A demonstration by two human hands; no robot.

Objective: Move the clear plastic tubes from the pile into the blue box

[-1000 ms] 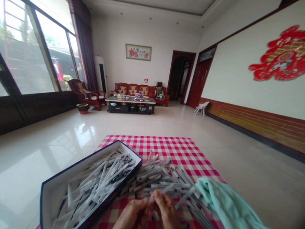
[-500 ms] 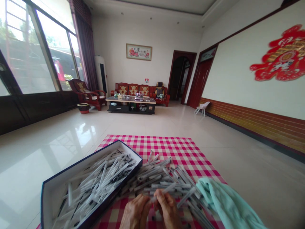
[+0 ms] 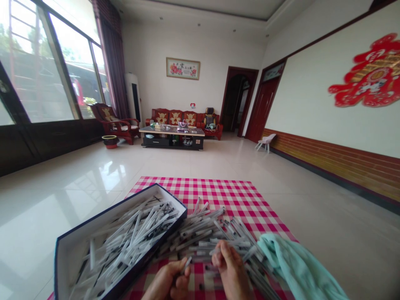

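Observation:
My left hand is closed around a pen, whose clear end sticks out past the thumb. To its right, my right hand is closed with thumb against fingers; a pale bit shows at its fingertips, too blurred to name. Just beyond the hands, a loose pile of pens with translucent barrels and dark ends covers part of the checked cloth. A long dark-blue box with white inner walls stands to the left, holding many white barrels and thin black sticks.
A mint-green cloth lies crumpled to the right of the pens. The pink-and-white checked cloth spreads beneath everything. Farther off are a coffee table, a red wooden sofa, a plant pot and a small chair.
My hands were together over one pen. They have moved apart, the left one left and down, the right one slightly right. The box and pile look the same.

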